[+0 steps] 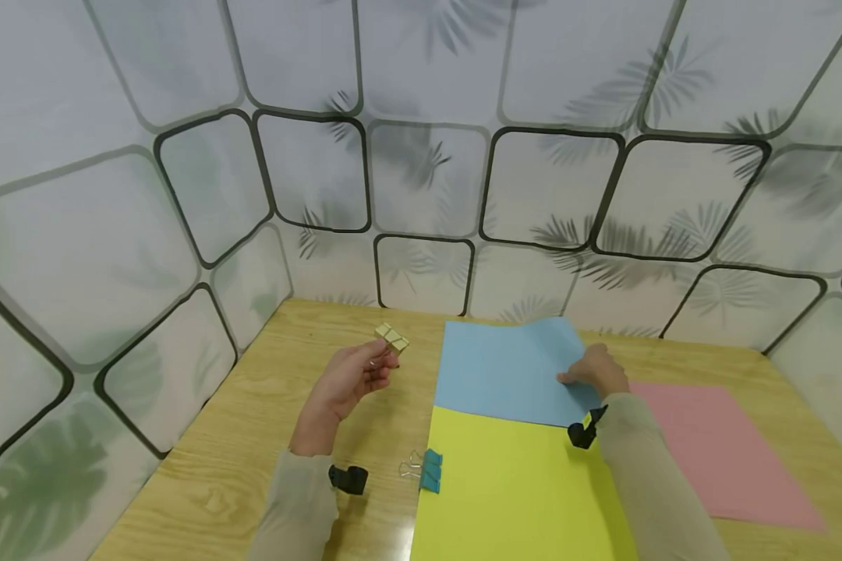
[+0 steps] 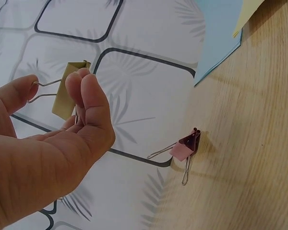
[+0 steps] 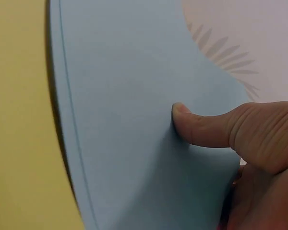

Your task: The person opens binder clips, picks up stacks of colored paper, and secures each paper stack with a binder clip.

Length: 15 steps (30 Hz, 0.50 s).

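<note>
My left hand [image 1: 347,382] pinches a gold binder clip [image 1: 391,338] between thumb and fingers, above the table to the left of the papers. In the left wrist view the thumb lies against the wire handle of this clip [image 2: 65,98]. At the right edge of the blue paper sheets [image 1: 498,366], my right hand [image 1: 599,370] grips them, thumb on top and the other fingers underneath, mostly hidden. The blue paper bends upward near that hand. A teal binder clip [image 1: 431,471] sits at the left edge of the yellow paper [image 1: 512,483].
Pink paper [image 1: 730,452] lies on the wooden table [image 1: 217,460] at the right, partly behind my right sleeve. A pink binder clip [image 2: 184,148] stands on the table in the left wrist view. A patterned wall covering [image 1: 421,179] surrounds the table's back and sides.
</note>
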Motion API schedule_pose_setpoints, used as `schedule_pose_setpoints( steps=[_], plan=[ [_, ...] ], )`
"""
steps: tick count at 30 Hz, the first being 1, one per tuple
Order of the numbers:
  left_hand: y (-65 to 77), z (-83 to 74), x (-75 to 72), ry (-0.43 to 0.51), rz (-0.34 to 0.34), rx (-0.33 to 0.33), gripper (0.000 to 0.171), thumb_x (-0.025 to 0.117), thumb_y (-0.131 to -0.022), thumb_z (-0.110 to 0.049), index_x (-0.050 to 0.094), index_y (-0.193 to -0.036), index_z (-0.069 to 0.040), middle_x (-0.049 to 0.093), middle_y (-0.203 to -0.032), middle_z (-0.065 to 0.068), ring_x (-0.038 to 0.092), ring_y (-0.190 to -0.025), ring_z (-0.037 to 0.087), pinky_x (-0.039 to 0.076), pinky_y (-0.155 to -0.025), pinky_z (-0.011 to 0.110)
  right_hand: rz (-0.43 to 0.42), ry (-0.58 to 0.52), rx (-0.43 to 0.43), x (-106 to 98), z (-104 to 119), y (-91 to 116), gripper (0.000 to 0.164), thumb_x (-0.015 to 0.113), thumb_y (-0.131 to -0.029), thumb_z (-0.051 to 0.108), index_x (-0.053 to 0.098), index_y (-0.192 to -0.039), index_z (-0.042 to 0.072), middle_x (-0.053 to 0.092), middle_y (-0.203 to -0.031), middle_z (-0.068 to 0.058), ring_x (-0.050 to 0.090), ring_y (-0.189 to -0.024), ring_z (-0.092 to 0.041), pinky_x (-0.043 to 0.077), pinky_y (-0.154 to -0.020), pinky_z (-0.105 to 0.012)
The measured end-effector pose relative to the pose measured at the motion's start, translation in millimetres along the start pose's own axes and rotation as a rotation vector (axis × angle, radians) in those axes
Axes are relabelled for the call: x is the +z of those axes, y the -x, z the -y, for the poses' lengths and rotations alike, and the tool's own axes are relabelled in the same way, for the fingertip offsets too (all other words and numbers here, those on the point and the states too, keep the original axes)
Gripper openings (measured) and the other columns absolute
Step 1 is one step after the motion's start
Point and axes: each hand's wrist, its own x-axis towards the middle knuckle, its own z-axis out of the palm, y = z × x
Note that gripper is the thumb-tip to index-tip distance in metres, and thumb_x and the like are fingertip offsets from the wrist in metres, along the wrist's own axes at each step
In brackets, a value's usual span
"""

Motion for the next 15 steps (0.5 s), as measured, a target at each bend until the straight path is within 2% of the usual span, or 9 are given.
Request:
schedule_pose_setpoints(
  steps=[2, 6, 11, 15],
  plan=[
    [0.4, -0.4, 0.6, 0.006, -0.006, -0.008, 0.037, 0.049, -0.105, -0.026, 0.06, -0.116, 0.008, 0.066, -0.092, 0.006, 0.059, -0.078, 0.014, 0.054, -0.072, 0.024, -0.032, -0.002, 0.004, 2.6, -0.4, 1.1, 0.11, 0.077, -0.086, 0.031, 0.002, -0.145, -0.023, 0.033, -0.136, -0.049, 0.034, -0.125, -0.063, 0.035, -0.102, -0.065],
    [1.4, -0.1, 1.2, 0.012, -0.013, -0.025, 0.038, 0.049, -0.105, -0.025, 0.059, -0.118, 0.008, 0.067, -0.092, 0.007, 0.059, -0.075, 0.012, 0.054, -0.071, 0.024, -0.134, 0.046, -0.001, 10.2, -1.4, 5.5, 0.106, 0.08, -0.082, 0.033, 0.014, -0.142, -0.024, 0.042, -0.125, -0.049, 0.041, -0.115, -0.064, 0.04, -0.092, -0.065],
    [0.4, 0.1, 1.7, 0.002, -0.007, -0.009, 0.041, 0.05, -0.105, -0.027, 0.058, -0.122, 0.009, 0.068, -0.095, 0.008, 0.059, -0.076, 0.011, 0.054, -0.072, 0.023, -0.254, 0.056, -0.04, 15.6, -0.3, 10.4, 0.095, 0.081, -0.081, 0.029, 0.023, -0.133, -0.026, 0.042, -0.117, -0.05, 0.044, -0.108, -0.064, 0.042, -0.086, -0.066],
    [-1.5, -0.7, 2.3, -0.004, -0.012, -0.003, 0.041, 0.05, -0.105, -0.028, 0.058, -0.122, 0.009, 0.067, -0.095, 0.007, 0.059, -0.078, 0.013, 0.054, -0.072, 0.023, -0.291, 0.005, -0.086, 14.5, 3.3, 14.4, 0.07, 0.063, -0.088, 0.016, 0.026, -0.128, -0.028, 0.041, -0.115, -0.05, 0.043, -0.107, -0.065, 0.042, -0.085, -0.067]
  ],
)
